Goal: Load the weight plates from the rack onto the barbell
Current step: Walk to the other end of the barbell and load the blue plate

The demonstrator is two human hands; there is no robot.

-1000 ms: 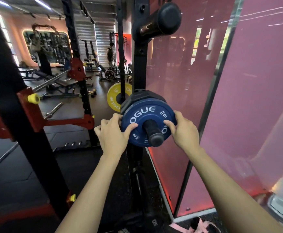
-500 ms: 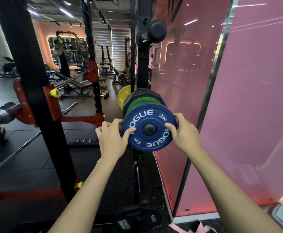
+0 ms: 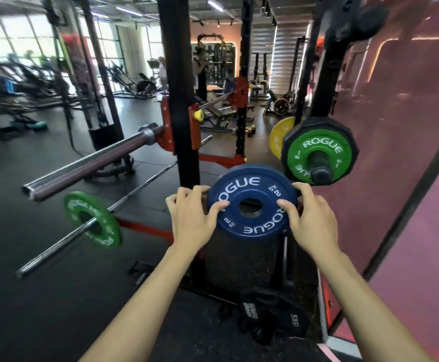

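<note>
Head view | my left hand (image 3: 191,218) and right hand (image 3: 311,220) pinched the blue plate (image 3: 252,201) by opposite rims, thumbs on its face | plate was held in the air, near-left of the rack peg's green plate (image 3: 317,152) | barbell (image 3: 93,163) lay far left

A gym hall with a dark rubber floor (image 3: 43,296). A pink glossy wall (image 3: 409,126) runs along the right, edged by a dark metal strip. Tall windows (image 3: 17,40) at the far left let in bright daylight, with blurred machines (image 3: 25,82) in front of them. Strip lights (image 3: 214,5) hang from the dark ceiling. Benches (image 3: 221,113) stand further back, before a lit peach wall (image 3: 229,35).
</note>
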